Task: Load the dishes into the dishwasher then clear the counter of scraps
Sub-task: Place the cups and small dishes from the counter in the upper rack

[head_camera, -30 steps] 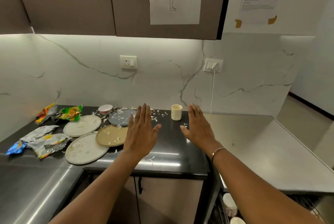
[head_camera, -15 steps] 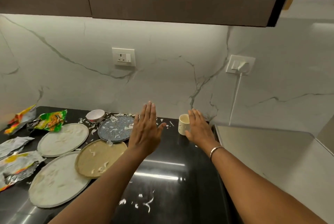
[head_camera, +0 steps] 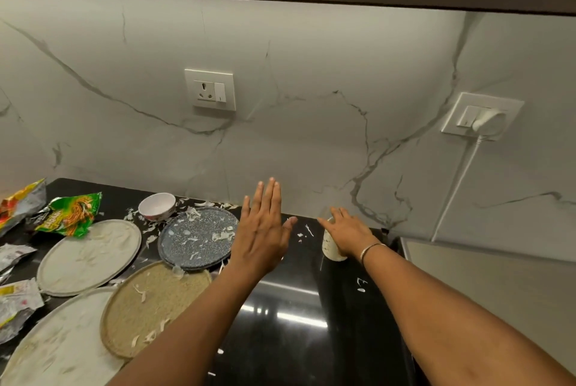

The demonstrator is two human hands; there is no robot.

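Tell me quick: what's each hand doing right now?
Left hand: open, fingers straight, holding nothing.
Right hand: on the cream cup; whether it grips cannot be told.
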